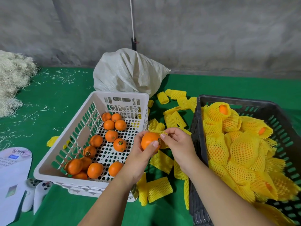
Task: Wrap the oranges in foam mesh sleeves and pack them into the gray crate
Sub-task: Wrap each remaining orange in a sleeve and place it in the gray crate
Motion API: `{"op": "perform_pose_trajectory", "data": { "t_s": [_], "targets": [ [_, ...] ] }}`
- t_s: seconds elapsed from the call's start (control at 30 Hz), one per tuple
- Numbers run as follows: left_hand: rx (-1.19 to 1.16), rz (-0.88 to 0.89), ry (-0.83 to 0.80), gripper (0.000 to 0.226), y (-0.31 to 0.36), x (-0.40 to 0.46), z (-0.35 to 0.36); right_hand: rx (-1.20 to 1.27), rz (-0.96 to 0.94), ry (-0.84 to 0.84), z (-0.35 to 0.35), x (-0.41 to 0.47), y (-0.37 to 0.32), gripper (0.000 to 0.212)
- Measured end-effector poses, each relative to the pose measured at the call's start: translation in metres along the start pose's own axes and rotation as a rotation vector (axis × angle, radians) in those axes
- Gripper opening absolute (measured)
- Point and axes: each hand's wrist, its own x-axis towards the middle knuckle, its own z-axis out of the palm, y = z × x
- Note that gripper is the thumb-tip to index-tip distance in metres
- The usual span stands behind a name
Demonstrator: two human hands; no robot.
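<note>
The left hand [138,158] gripped an orange [149,141] between the white basket [53,162] and gray crate [197,128], above the counter [53,98]; the right hand [178,143] pinched a yellow sleeve [157,128], its lower part hidden behind fruit and fingers

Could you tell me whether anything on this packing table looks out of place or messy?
Pale straw shreds lie scattered over the green cloth beside the straw pile, and a white game controller rests near the white basket.
</note>
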Motion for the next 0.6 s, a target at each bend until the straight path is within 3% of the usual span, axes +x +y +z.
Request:
{"op": "perform_pose_trajectory", "data": {
  "t_s": [0.17, 0.3, 0.43, 0.6],
  "targets": [
    [0.07, 0.081, 0.039, 0.091, 0.006, -0.008, 0.001, -0.152, -0.204, -0.062, 0.001, -0.009, -0.003, 0.013],
    [0.115, 0.12, 0.047, 0.077, 0.008, -0.011, 0.004, -0.259, -0.339, -0.03, 0.0, -0.016, -0.003, 0.018],
    [0.078, 0.115, 0.08, 0.068, 0.014, -0.019, 0.011, -0.243, -0.353, -0.042, 0.004, -0.019, -0.002, 0.033],
    [-0.095, 0.119, 0.124, 0.078, 0.026, -0.021, 0.02, -0.339, -0.385, -0.058, 0.006, -0.018, 0.0, 0.027]
  ]
}}
